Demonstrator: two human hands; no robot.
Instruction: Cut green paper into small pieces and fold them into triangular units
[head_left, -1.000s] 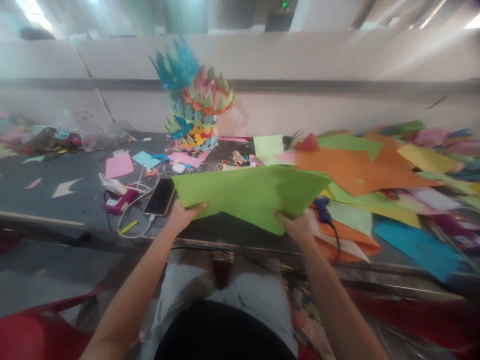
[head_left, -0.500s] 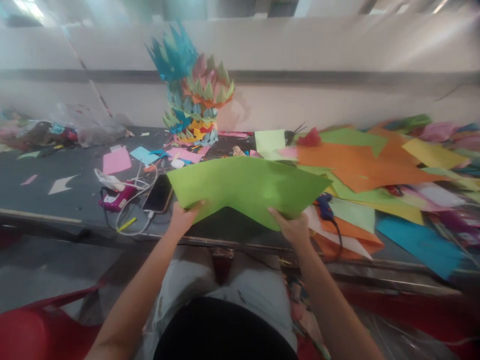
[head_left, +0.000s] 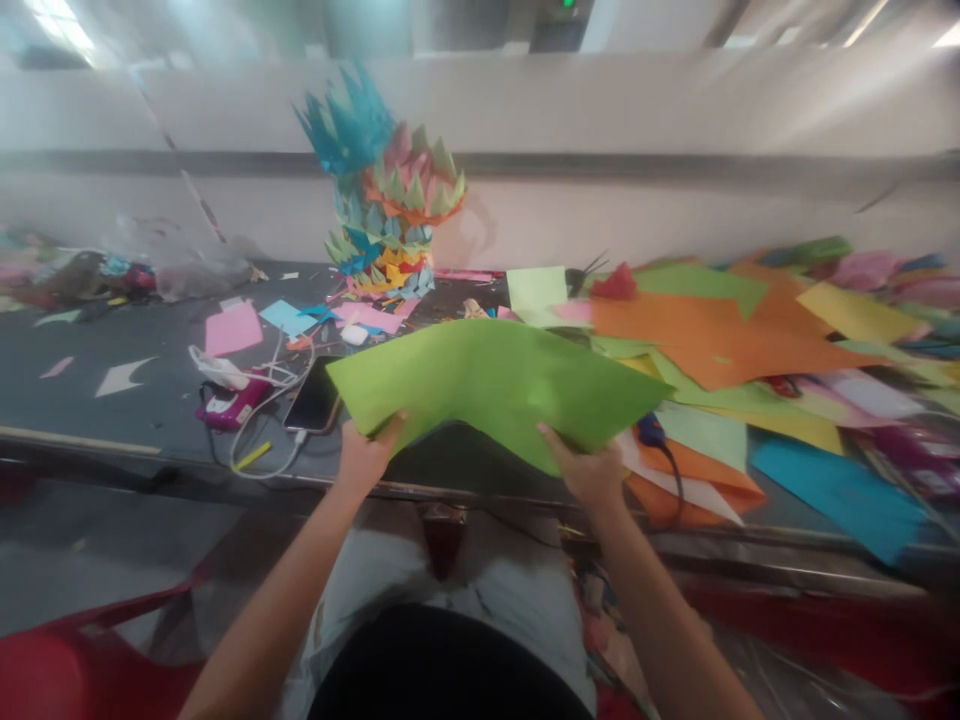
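I hold a large green paper sheet [head_left: 495,385] above the near edge of the dark table [head_left: 135,410]. My left hand [head_left: 365,457] pinches its near left corner, thumb on top. My right hand [head_left: 591,470] grips the near right edge, thumb on top as well. The sheet bows upward in the middle between both hands. A black phone [head_left: 313,400] lies just left of the sheet, partly covered by it.
A tall spiky sculpture of folded coloured paper [head_left: 386,190] stands at the back by the wall. A heap of orange, green, yellow and blue sheets [head_left: 750,340] covers the right side. A blue glue gun [head_left: 651,432], a pink device with white cables [head_left: 229,405] and paper scraps lie around.
The green sheet has been lifted a little and pushed together, so it bows up more in the middle. Both hands kept their grip and moved slightly closer.
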